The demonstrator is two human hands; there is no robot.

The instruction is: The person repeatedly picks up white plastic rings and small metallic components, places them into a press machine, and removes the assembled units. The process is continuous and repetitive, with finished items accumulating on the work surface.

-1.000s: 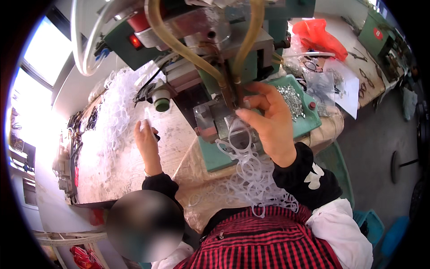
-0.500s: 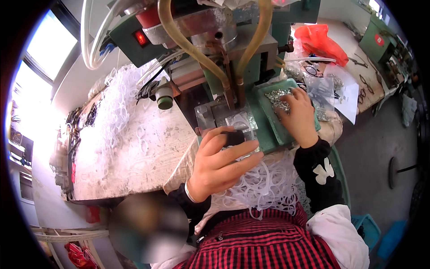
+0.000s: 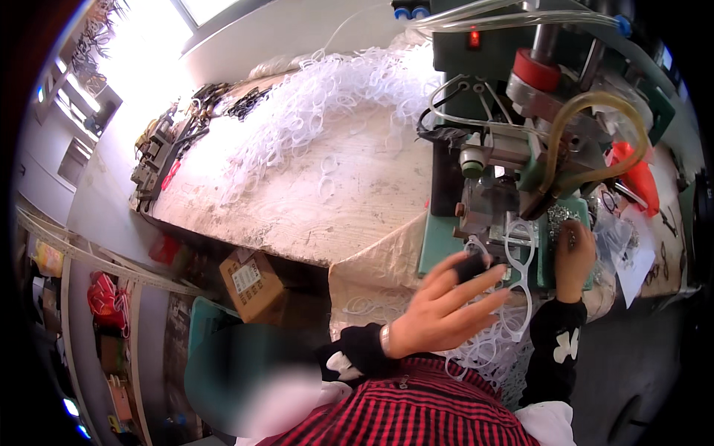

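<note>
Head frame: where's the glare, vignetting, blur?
Head view: glare washes out the upper left beside the bright white window pane; corners go black, fisheye-style; a rounded teal-grey patch at lower left is smeared beyond reading; the person's black-cuffed left hand shows clearly.

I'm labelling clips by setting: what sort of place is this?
Probably a small eyewear workshop: a bench machine with hoses, a heap of clear glasses-shaped frames on the worktop, and many small metal parts.

Reaching with right grip point(image 3: 574, 259) to small metal parts point(image 3: 559, 218) in a green tray point(image 3: 547, 272); holding left grip point(image 3: 446, 308) spread near a clear spectacle frame point(image 3: 523, 279).
</note>
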